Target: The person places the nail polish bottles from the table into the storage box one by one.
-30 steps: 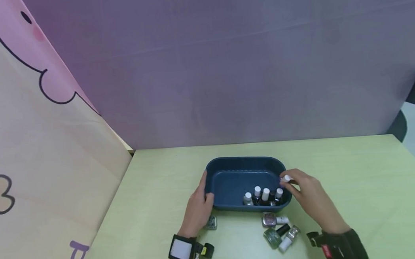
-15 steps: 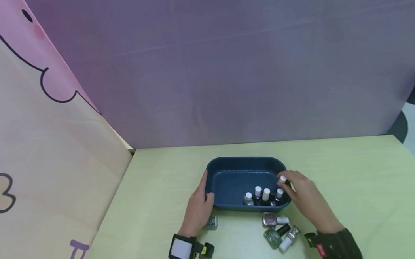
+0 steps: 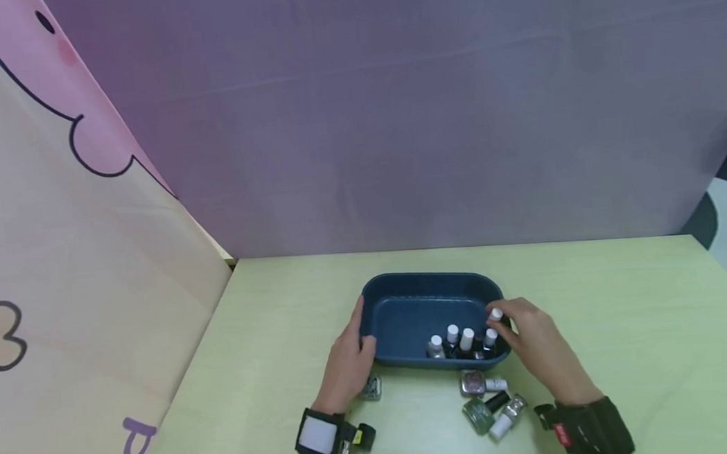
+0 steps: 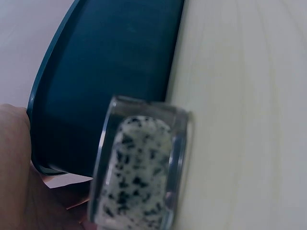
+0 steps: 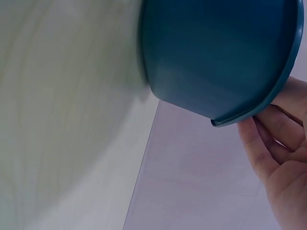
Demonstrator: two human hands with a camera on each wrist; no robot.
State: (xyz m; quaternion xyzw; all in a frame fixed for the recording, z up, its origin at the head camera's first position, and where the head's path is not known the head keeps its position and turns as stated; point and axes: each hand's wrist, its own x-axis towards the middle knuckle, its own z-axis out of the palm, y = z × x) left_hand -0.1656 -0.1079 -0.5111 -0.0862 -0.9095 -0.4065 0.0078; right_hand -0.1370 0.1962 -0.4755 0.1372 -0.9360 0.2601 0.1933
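A dark blue tray (image 3: 401, 325) stands on the table. My left hand (image 3: 345, 367) holds its left end, thumb at the front corner and fingers along the outer side. At the right end, my right hand (image 3: 536, 345) pinches a nail polish bottle (image 3: 496, 314) by its white cap, just inside the rim; fingers hide its body. Several nail polish bottles (image 3: 467, 339), mostly white-capped, stand upright along the tray's front right. In the right wrist view, fingers (image 5: 261, 148) show at the tray's rim, and the held bottle is hidden behind the wall.
A black-and-white speckled bottle (image 4: 136, 177) lies near the left wrist. In front of the tray's right half lie a purple glitter bottle (image 3: 473, 383), a green bottle (image 3: 478, 415) with a black cap, and a clear bottle (image 3: 508, 418) with a white cap. A purple-grey backdrop (image 3: 433, 146) rises behind the table.
My right hand has moved slightly left with the bottle, bringing it over the rim inside the tray's right end, its cap turned more upright. The left hand and the tray stay put.
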